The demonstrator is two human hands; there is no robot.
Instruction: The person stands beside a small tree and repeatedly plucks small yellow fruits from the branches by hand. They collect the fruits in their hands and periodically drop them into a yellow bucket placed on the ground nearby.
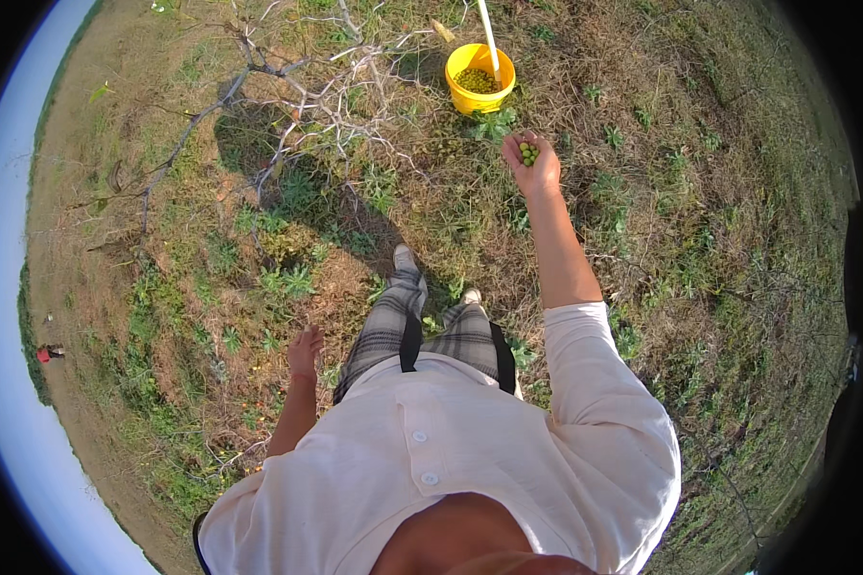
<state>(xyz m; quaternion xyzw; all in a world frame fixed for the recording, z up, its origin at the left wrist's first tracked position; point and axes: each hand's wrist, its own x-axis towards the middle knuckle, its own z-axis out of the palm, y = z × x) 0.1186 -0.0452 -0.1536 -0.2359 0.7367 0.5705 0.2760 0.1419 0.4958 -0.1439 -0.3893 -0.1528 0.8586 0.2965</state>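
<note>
My right hand (536, 169) is stretched forward, cupped palm up around several small round green fruits (528, 152). Just beyond its fingertips stands a yellow plastic bucket (467, 102) on the grass. Inside the bucket lies a layer of similar small green fruits (476, 80), and a white pole (488, 32) slants up out of it past the top of the view. My left hand (305, 353) hangs low at my left side with its fingers loosely apart. It holds nothing that I can see.
A nearly leafless branch (208, 111) with many pale twigs spreads ahead on the left, near the bucket. Dry grass and low green weeds (295, 280) cover the ground around my shoes (403, 257). A distant person in red (44, 354) is at far left.
</note>
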